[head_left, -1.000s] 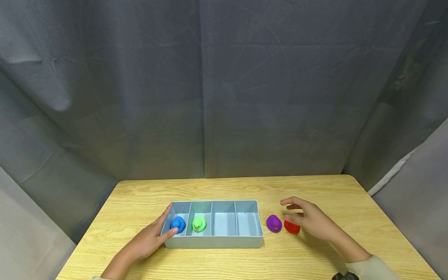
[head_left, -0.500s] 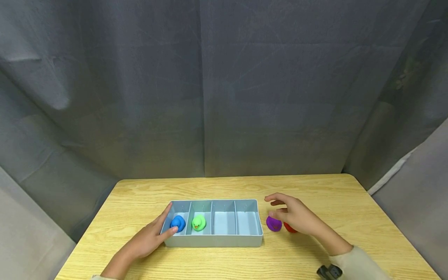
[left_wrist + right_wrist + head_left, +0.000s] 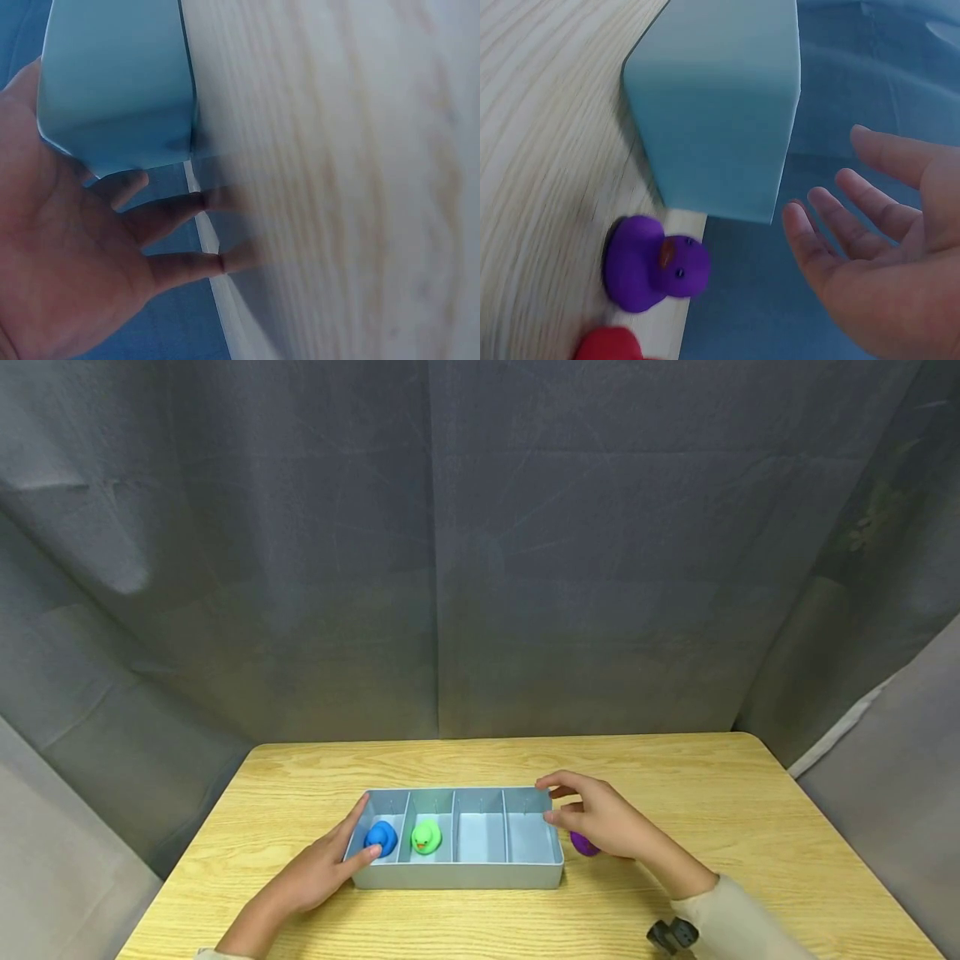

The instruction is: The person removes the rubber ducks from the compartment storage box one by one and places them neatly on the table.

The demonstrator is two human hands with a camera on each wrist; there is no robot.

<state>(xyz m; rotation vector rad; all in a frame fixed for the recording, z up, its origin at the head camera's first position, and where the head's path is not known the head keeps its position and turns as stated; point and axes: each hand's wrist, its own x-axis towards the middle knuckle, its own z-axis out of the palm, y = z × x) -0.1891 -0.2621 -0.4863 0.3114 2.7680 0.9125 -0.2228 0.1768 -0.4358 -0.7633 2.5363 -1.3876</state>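
Observation:
A long grey-blue box [image 3: 480, 877] with several compartments stands on the table. A blue rubber duck [image 3: 380, 837] sits in its leftmost compartment, and a green rubber duck [image 3: 426, 837] in the one beside it. My left hand [image 3: 318, 870] rests along the box's left end, thumb over the rim beside the blue duck; in the left wrist view its extended fingers reach down to the table. Over the box's right end hovers my right hand [image 3: 600, 817], fingers loosely bent, holding nothing. Below it, a purple rubber duck [image 3: 649, 264] stands right of the box, partly covered in the head view.
A red object [image 3: 611, 343] lies beside the purple duck, cut off in the right wrist view and hidden behind the right hand in the head view. The wooden table [image 3: 465, 927] ends at a grey curtain [image 3: 480, 610].
My right hand has moved left, from over the red object past the purple duck to the box's right end. The left hand, box and ducks have stayed in place.

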